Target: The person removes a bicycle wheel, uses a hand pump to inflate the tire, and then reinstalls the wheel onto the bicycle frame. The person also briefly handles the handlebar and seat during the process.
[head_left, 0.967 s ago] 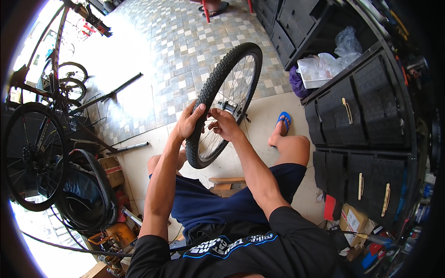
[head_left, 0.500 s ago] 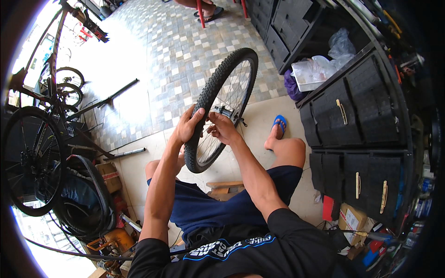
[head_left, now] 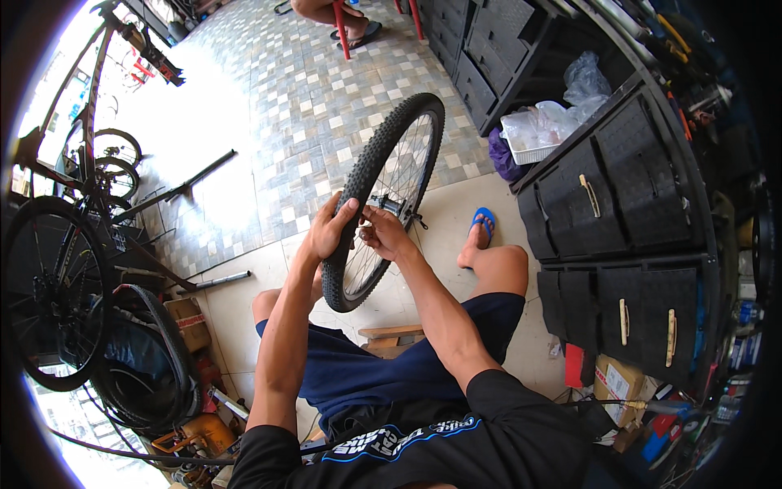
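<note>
A bicycle wheel (head_left: 376, 160) with a knobby black tyre stands tilted in front of me, between my knees. My left hand (head_left: 329, 228) grips the tyre from its left side, thumb laid over the tread. On the spoke side, my right hand (head_left: 383, 232) has its fingers curled close to the rim, near the left thumb. Whatever those fingers pinch is too small and hidden to name. Behind the right hand, the silver hub (head_left: 389, 204) and thin spokes show.
At left stands a bicycle (head_left: 61, 293) with loose tyres (head_left: 167, 350) beside it. A metal tube (head_left: 213, 281) lies on the floor. Black drawers (head_left: 619, 196) line the right, with a white basket (head_left: 533, 153) of plastic bags. Another person's foot (head_left: 358, 34) rests by a red stool.
The wheel and both hands sit slightly lower and further left in view, along with the whole scene. The hold on the tyre looks the same.
</note>
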Demonstrator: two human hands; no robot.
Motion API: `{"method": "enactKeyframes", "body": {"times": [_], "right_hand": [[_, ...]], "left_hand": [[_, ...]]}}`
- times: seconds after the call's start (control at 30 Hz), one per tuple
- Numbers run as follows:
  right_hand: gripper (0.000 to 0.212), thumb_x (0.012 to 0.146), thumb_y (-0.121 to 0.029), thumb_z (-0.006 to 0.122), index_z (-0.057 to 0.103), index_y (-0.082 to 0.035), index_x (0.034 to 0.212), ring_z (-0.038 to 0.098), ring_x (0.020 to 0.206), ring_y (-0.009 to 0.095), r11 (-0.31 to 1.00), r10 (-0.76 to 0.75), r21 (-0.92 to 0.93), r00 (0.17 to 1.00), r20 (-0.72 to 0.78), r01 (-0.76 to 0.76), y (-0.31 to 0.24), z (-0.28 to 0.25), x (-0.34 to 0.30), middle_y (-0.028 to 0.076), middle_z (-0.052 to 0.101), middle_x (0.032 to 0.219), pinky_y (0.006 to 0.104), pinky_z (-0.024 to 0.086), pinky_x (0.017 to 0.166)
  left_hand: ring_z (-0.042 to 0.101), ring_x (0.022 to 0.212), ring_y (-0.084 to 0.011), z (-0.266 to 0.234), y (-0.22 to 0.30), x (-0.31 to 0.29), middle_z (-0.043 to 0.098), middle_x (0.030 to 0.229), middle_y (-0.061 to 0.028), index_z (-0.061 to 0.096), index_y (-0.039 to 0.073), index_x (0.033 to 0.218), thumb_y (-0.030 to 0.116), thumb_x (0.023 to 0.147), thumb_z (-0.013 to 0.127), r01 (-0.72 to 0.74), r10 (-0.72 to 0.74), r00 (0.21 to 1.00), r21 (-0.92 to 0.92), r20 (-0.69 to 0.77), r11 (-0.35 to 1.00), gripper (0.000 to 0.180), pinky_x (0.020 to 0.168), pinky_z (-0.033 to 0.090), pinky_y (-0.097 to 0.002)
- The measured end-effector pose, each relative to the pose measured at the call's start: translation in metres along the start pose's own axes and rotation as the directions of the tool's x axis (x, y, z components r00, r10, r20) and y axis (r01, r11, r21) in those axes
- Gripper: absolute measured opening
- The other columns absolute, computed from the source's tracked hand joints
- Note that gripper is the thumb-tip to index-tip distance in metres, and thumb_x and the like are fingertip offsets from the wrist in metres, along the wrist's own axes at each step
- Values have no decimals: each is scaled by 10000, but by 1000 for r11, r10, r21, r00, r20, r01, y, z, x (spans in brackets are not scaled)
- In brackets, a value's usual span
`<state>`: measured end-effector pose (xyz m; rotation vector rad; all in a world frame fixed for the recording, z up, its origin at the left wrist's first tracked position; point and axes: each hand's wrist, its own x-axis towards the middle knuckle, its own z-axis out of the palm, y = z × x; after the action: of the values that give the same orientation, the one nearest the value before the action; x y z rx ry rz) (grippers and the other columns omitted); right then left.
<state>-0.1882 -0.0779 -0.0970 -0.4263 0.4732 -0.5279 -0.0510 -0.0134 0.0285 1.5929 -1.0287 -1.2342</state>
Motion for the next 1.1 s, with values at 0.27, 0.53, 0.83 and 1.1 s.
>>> {"method": "enactKeyframes", "body": {"times": [0.27,0.53,0.83,1.1], "right_hand": [[266,1004,-365,651,594,-106,988,517,556,64,1000,16,18,999,-28,-16,0,2,-2,-9,546,815,181,359,395],[313,1019,-392,621,602,-80,1025,543,556,91,991,22,-126,986,-167,-44,-4,9,-14,30,579,923,193,348,411],[251,1035,-304,603,636,-111,1191,647,634,86,782,-341,-603,919,-198,160,-79,-10,-93,23,624,974,217,418,452],[218,938,-189,712,663,-51,1098,622,730,128,-78,-870,-978,467,161,193,-292,62,-294,43,661,843,301,511,659]], "left_hand": [[602,587,-141,2,-5,-2,599,743,-83,553,-24,1157,546,991,591,-9,9,1000,9,-5,1000,595,492,497,-294],[601,552,-146,1,-5,-6,592,734,-83,548,-31,1156,537,994,588,-36,36,999,-15,-18,999,592,480,493,-296],[542,633,-114,6,-19,-14,561,772,-35,567,-8,1090,503,992,618,-30,34,991,38,-129,999,523,521,467,-300],[642,968,-459,55,13,19,662,1065,-296,548,-42,1164,429,1021,569,-234,471,848,623,-245,747,493,831,486,-504]]}}
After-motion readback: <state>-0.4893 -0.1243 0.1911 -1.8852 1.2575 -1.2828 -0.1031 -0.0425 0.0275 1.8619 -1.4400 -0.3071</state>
